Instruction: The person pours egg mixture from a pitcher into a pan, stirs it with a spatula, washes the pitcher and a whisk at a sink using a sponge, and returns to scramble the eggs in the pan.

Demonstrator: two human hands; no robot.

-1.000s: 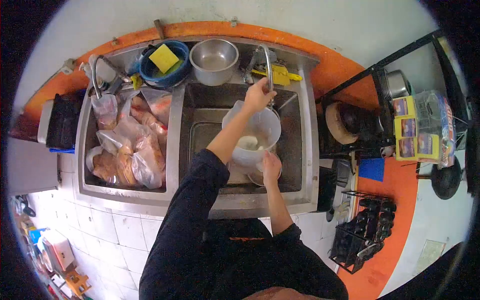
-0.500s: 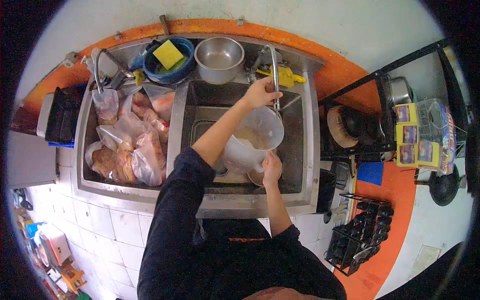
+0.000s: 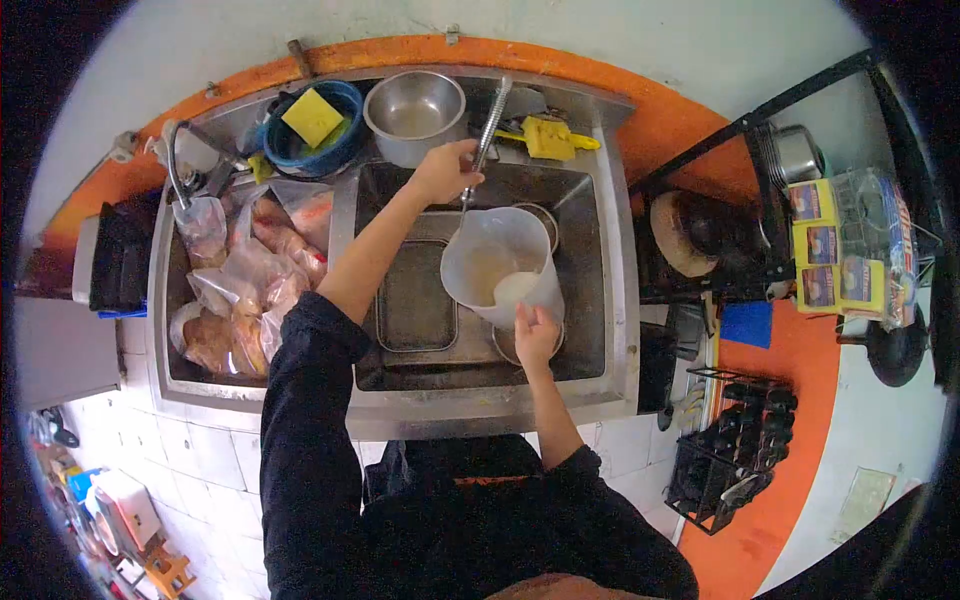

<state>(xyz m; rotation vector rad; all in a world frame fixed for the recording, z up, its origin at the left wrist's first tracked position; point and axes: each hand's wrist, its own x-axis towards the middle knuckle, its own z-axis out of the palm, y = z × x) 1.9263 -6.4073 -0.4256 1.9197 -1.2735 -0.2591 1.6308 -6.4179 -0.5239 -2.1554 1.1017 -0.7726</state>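
My left hand [image 3: 447,172] has its fingers closed around the flexible metal faucet hose [image 3: 490,135]. The hose's lower end hangs by the upper left rim of a translucent plastic pitcher [image 3: 553,290]. My right hand [image 3: 538,336] grips the pitcher at its near side; its handle is mostly hidden by the fingers. The pitcher's mouth tilts toward the upper left, and cloudy liquid shows inside. Below it is the right sink basin [image 3: 590,370]. Round metal rims show partly behind and under the pitcher.
Plastic bags of raw meat [image 3: 245,290] fill the left basin. Along the sink's back ledge stand a blue bowl [image 3: 345,150] with a yellow sponge [image 3: 312,118], a metal pot [image 3: 415,115] and a yellow brush [image 3: 550,140]. A black rack [image 3: 760,130] stands on the right.
My left hand has pulled the faucet hose leftward, so it now slants. The pitcher has turned, its mouth now facing up and left. The view has shifted slightly.
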